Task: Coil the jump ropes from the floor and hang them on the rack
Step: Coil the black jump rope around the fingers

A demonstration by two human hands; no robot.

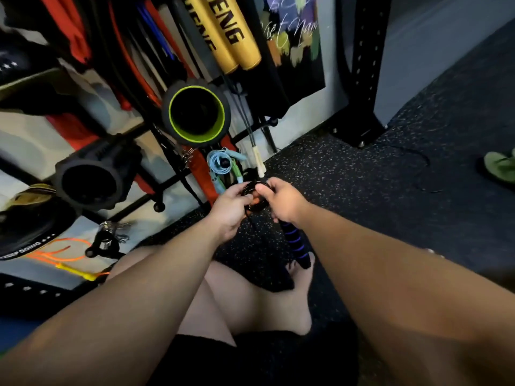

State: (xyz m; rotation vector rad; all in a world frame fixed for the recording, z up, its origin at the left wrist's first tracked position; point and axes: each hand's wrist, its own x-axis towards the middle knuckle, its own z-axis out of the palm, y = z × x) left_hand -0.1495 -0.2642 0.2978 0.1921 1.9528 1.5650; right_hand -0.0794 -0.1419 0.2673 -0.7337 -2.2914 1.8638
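I see both hands close together in front of the rack's lower rungs, each closed on the same black jump rope (252,190). The rope is a thin, glossy cord gathered into a small round coil of several loops. The left hand (231,210) curls round the coil's near side, and the right hand (281,201) pinches its top edge with the thumb on the loops. Below the right hand a handle (296,246) hangs down: a slim black cylinder of matte foam, ribbed with blue rings. Motion blur smears the cord there, so the handle looks gripped in that palm, but I cannot be sure.

The rack (172,181) is black metal rod with ball-tipped pegs. A light blue rope (220,165), flat and plasticky, hangs on it in a loose bundle just beyond the hands, with a pale handle (261,168) dangling beside it. Higher up sit two hollow foam rollers, one knobbly with a lime-green lining (196,112), one plain black (92,179). Two yellow padded sticks (237,32) with black lettering stand above them. At the left an orange rope (64,254) loops near a yellow grip (75,271).

The floor (362,190) is dark rubber matting, grainy and flecked with pale specks.
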